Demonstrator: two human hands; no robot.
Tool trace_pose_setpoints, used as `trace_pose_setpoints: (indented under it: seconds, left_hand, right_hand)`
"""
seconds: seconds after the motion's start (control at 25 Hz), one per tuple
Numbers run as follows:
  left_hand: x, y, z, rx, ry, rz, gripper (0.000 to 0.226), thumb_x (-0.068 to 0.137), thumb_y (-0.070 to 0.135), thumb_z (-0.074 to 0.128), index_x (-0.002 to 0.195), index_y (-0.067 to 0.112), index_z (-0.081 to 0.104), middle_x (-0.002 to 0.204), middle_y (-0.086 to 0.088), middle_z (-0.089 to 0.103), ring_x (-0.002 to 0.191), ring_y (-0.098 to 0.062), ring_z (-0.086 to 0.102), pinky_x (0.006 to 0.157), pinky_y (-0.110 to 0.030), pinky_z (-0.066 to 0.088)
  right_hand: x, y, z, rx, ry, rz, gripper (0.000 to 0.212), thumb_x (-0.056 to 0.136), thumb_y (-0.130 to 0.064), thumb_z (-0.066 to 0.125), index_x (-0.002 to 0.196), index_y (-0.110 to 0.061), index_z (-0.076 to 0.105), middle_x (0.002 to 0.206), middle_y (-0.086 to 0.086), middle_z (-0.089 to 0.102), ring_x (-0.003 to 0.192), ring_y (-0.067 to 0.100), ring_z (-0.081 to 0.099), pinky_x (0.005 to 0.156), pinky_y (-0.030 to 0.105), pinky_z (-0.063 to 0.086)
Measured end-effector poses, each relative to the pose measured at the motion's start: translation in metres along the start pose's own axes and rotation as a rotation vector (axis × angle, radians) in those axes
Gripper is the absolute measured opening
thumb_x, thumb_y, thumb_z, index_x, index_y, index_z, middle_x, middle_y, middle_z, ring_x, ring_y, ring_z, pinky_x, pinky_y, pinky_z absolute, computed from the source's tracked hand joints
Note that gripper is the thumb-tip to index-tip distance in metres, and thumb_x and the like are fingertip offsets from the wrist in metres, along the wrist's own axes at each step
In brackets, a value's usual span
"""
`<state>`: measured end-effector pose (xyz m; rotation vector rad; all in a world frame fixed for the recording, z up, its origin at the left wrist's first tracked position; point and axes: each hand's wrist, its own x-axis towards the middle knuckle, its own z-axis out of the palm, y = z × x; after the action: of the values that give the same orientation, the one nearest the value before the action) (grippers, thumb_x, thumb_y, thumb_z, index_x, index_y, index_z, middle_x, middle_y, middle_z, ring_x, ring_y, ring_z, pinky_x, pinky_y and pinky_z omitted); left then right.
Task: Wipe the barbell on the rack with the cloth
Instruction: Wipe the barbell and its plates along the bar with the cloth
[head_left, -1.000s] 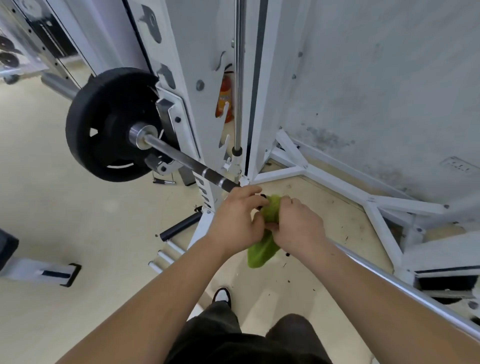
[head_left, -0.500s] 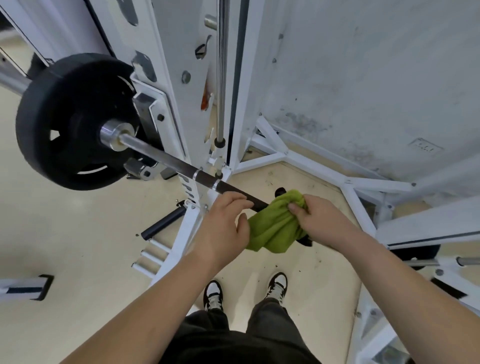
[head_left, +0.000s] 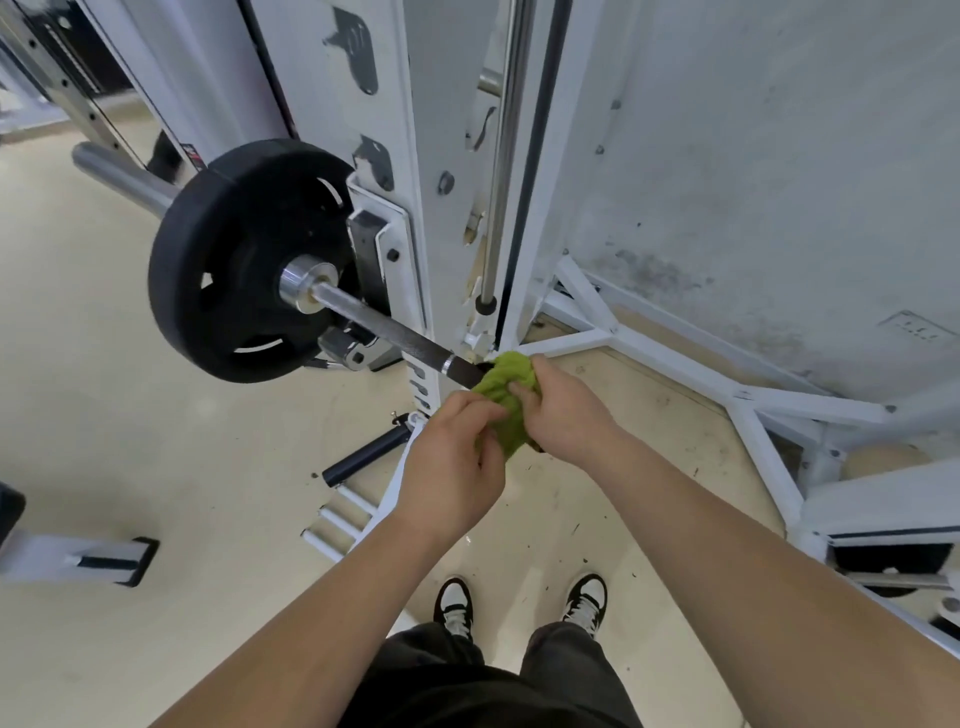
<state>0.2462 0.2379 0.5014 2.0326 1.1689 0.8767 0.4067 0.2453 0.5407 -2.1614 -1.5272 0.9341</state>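
Observation:
The barbell (head_left: 395, 335) rests on the white rack (head_left: 415, 218), its steel shaft running from a black weight plate (head_left: 234, 260) down towards me. A green cloth (head_left: 506, 387) is bunched around the dark knurled part of the shaft. My left hand (head_left: 452, 467) grips the cloth's lower end from the left. My right hand (head_left: 563, 410) closes over the cloth and the bar from the right. The shaft under both hands is hidden.
The rack's white floor braces (head_left: 675, 358) spread to the right below a grey wall (head_left: 779, 156). A black-tipped peg (head_left: 363, 460) and short white pegs (head_left: 340, 514) jut out low on the left. A vertical steel guide rod (head_left: 501, 156) stands behind the bar. My shoes (head_left: 519, 605) stand below.
The cloth, spread wide half a second ago, is now bunched tight between my hands, which have come together and slid up the shaft towards the plate. The view has shifted right.

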Motion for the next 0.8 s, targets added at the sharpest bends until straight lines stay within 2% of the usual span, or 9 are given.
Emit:
trace_pose_setpoints:
  seconds: [0.08, 0.16, 0.32, 0.4, 0.52, 0.64, 0.8]
  left_hand:
    - [0.003, 0.003, 0.006, -0.002, -0.023, 0.001, 0.031, 0.087, 0.000, 0.055, 0.106, 0.016, 0.072, 0.107, 0.009, 0.061, 0.084, -0.008, 0.060, 0.070, -0.027, 0.052]
    - [0.002, 0.006, 0.011, -0.012, -0.065, 0.002, 0.030, 0.089, 0.002, 0.055, 0.108, 0.018, 0.071, 0.109, 0.010, 0.062, 0.089, -0.008, 0.061, 0.074, -0.023, 0.050]
    - [-0.002, -0.006, 0.008, -0.033, -0.096, -0.039, 0.027, 0.093, 0.005, 0.057, 0.109, 0.022, 0.072, 0.110, 0.017, 0.061, 0.094, -0.003, 0.060, 0.081, -0.020, 0.050]
    - [-0.004, -0.018, 0.002, -0.023, -0.070, -0.085, 0.027, 0.093, 0.005, 0.057, 0.107, 0.022, 0.072, 0.109, 0.017, 0.061, 0.093, -0.003, 0.060, 0.082, -0.023, 0.052]
    - [-0.005, -0.027, -0.013, -0.018, 0.003, -0.142, 0.029, 0.091, 0.003, 0.057, 0.106, 0.022, 0.072, 0.108, 0.014, 0.063, 0.089, -0.004, 0.062, 0.078, -0.027, 0.054]
    - [-0.003, -0.030, -0.029, -0.034, 0.061, -0.112, 0.030, 0.086, 0.000, 0.055, 0.102, 0.019, 0.072, 0.103, 0.010, 0.064, 0.084, -0.007, 0.061, 0.071, -0.030, 0.053]
    - [0.004, -0.042, -0.041, -0.037, 0.135, -0.120, 0.030, 0.084, -0.001, 0.054, 0.102, 0.015, 0.071, 0.101, 0.005, 0.063, 0.082, -0.007, 0.059, 0.072, -0.030, 0.053]
  right_hand:
    - [-0.018, 0.023, -0.011, -0.027, 0.010, -0.002, 0.011, 0.104, -0.034, 0.047, 0.107, -0.025, 0.053, 0.090, -0.004, 0.066, 0.083, 0.023, 0.064, 0.074, 0.044, 0.056]
    - [-0.032, 0.043, -0.027, -0.138, -0.013, 0.047, 0.010, 0.104, -0.034, 0.045, 0.102, -0.026, 0.049, 0.086, -0.004, 0.065, 0.079, 0.022, 0.063, 0.072, 0.045, 0.057]
    - [-0.035, 0.059, -0.057, -0.376, -0.209, 0.253, 0.022, 0.105, -0.042, 0.042, 0.092, -0.026, 0.050, 0.091, -0.002, 0.064, 0.083, 0.018, 0.063, 0.082, 0.047, 0.057]
    - [-0.022, 0.044, -0.052, -0.392, -0.196, 0.291, 0.026, 0.105, -0.042, 0.042, 0.095, -0.021, 0.054, 0.092, 0.001, 0.064, 0.084, 0.019, 0.063, 0.084, 0.046, 0.057]
    - [0.011, -0.010, -0.016, -0.308, -0.074, 0.186, 0.023, 0.105, -0.042, 0.044, 0.100, -0.021, 0.053, 0.089, -0.003, 0.060, 0.083, 0.020, 0.059, 0.075, 0.039, 0.051]
    - [0.034, -0.059, 0.021, -0.280, 0.027, 0.033, 0.024, 0.105, -0.044, 0.043, 0.100, -0.021, 0.049, 0.088, -0.003, 0.057, 0.080, 0.023, 0.052, 0.067, 0.037, 0.042]
    - [0.029, -0.040, 0.019, -0.191, 0.018, -0.022, 0.022, 0.104, -0.044, 0.043, 0.097, -0.024, 0.047, 0.084, -0.007, 0.058, 0.076, 0.020, 0.057, 0.063, 0.036, 0.045]
